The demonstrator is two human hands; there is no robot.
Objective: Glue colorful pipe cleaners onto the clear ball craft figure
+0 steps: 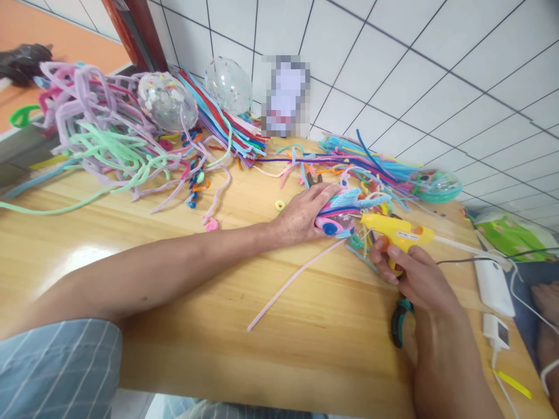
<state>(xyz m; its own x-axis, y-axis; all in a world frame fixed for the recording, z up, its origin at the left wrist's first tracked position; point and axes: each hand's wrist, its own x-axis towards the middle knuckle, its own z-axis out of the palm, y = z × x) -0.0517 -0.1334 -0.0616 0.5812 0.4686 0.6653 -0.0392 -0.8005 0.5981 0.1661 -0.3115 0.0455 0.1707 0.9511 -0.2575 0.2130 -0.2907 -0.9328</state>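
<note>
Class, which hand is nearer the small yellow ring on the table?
Left. The left hand lies just beside the yellow ring; the right hand, holding the glue gun, is farther off.

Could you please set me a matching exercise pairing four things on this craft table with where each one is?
Things:
1. glue gun
2. pipe-cleaner bundle
3. confetti ball
4. teal-handled tool

Places:
A. under the left hand
B. beside the tiled wall
C. held in the right hand
D. on the table by the right wrist

Pairs: 1-C; 2-A; 3-B; 4-D.
</note>
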